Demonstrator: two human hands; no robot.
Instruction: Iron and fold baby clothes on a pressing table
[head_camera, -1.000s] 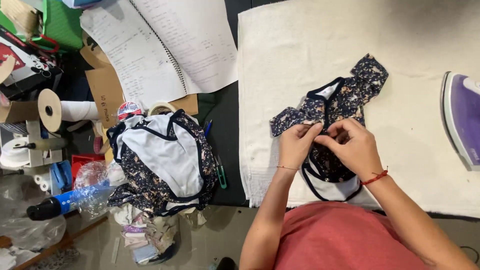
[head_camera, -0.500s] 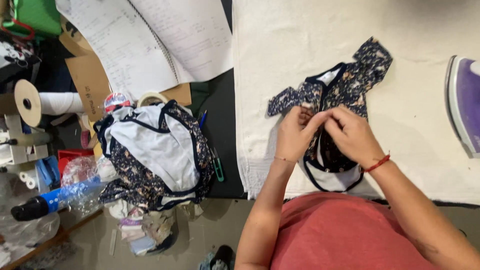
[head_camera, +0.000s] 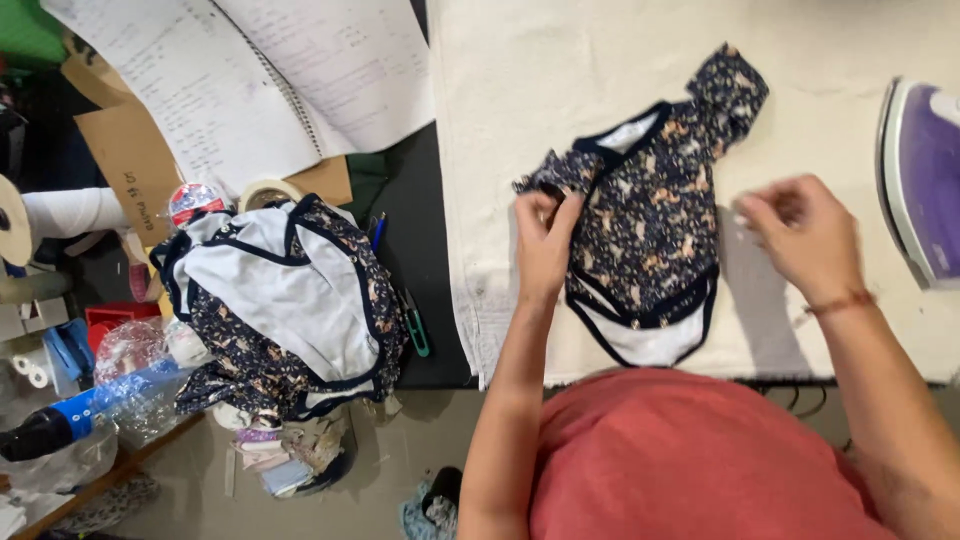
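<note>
A small dark floral baby bodysuit (head_camera: 650, 215) with navy trim lies flat on the white padded ironing surface (head_camera: 520, 90). My left hand (head_camera: 545, 240) pinches the bodysuit's left sleeve edge. My right hand (head_camera: 805, 235) hovers just right of the garment, fingers loosely curled, holding nothing that I can see. A red thread band circles the right wrist.
A purple iron (head_camera: 925, 180) rests at the right edge. A pile of matching bodysuits (head_camera: 285, 300) lies on the left, beside green snips (head_camera: 415, 325), a tape roll (head_camera: 265, 190), an open notebook (head_camera: 250, 80) and a plastic bottle (head_camera: 90, 410).
Both hands were together on the middle of the bodysuit. Now the right hand has drawn away to the right and the garment lies spread flat.
</note>
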